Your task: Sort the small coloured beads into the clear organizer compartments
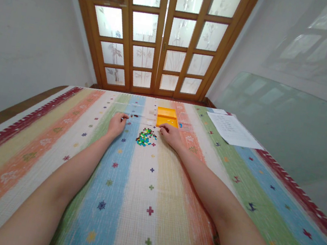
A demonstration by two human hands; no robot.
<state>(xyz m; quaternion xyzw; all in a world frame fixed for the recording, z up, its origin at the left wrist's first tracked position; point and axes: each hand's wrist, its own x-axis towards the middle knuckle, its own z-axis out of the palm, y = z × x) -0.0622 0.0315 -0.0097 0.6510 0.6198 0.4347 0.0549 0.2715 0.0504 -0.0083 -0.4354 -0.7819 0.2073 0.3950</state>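
Both my arms stretch far out over a striped, many-coloured cloth (139, 193). A small heap of tiny coloured pieces (146, 137) lies between my hands. My left hand (117, 123) rests knuckles-up to the left of the heap, fingers curled, near a few dark pieces (135, 116). My right hand (170, 134) lies to the right of the heap, fingertips pinched together just in front of an orange tray (167, 117). What either hand holds, if anything, is too small to make out.
A white printed sheet of paper (233, 130) lies at the far right of the cloth. A sheet of glass (291, 123) leans against the right wall. Wooden doors with frosted panes (162, 34) stand beyond the far edge.
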